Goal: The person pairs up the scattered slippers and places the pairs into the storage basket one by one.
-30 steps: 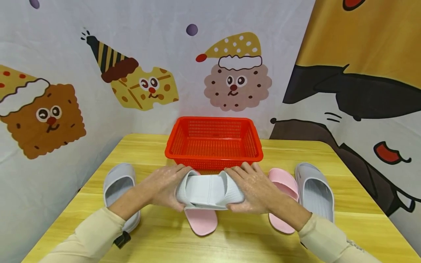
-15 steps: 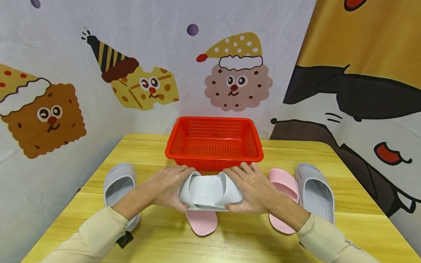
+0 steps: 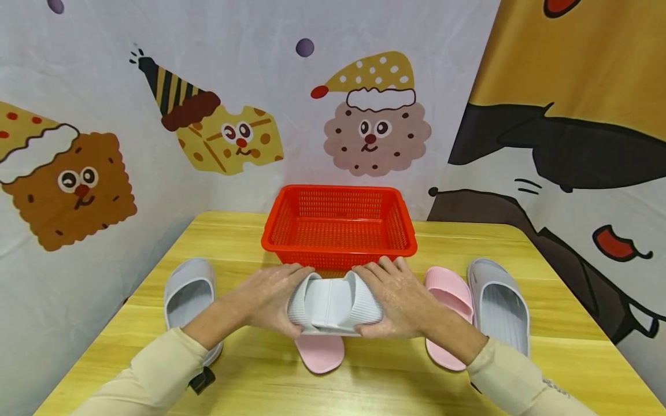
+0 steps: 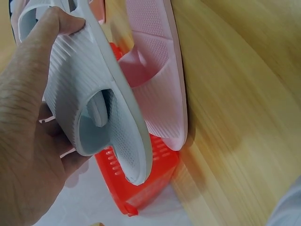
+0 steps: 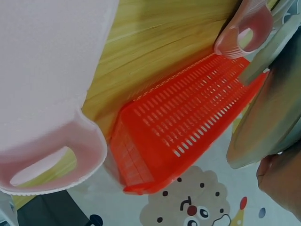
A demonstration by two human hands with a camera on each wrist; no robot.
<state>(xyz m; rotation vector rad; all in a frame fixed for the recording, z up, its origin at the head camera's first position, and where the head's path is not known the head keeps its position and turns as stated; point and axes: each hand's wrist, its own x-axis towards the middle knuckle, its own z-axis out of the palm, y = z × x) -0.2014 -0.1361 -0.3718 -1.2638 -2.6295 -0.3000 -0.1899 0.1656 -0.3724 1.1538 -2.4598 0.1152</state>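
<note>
Both hands hold a pair of white slippers (image 3: 330, 303) side by side above the table. My left hand (image 3: 273, 297) grips the ribbed strap on the left; its thumb lies over the strap in the left wrist view, beside a slipper's open toe (image 4: 127, 146). My right hand (image 3: 400, 300) grips the right strap, thumb on the near side and fingers at the far side. Under the white pair lies a pink slipper (image 3: 321, 353), mostly hidden from the head camera. Its strap (image 4: 157, 101) shows in the left wrist view. Just beyond the hands stands a red basket (image 3: 338, 252).
To the left lies a grey slipper (image 3: 189, 289), partly covered by the left forearm. On the right, a second pink slipper (image 3: 448, 289) sits against another grey slipper (image 3: 500, 306). All rest on a wooden table (image 3: 250, 375) before a cartoon-printed cloth (image 3: 307, 138).
My left hand has shifted slightly to the right, bringing the left white slipper closer to the right one. The right hand has barely moved; the other slippers and basket stay put.
</note>
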